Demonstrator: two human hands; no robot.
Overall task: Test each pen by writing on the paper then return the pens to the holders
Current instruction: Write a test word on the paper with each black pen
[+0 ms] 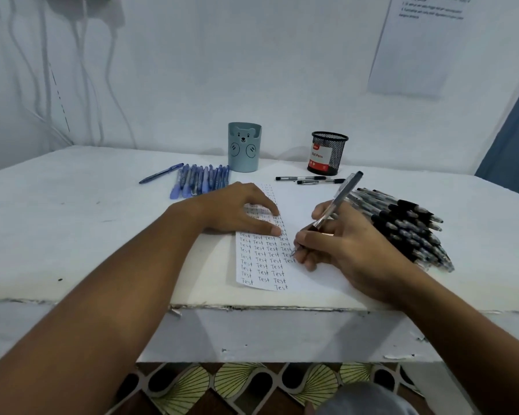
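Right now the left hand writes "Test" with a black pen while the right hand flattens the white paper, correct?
No, the hands are swapped. The head view shows the right hand writing with the black pen and the left hand flattening the white paper.

"Test" rows on paper (261, 265)

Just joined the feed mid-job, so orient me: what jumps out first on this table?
The hands at centre: the right hand grips a pen with its tip on the paper, which is covered in rows of "Test", while the left hand presses the sheet flat. A big pile of black pens lies to the right, and blue pens lie beside the bear holder behind.
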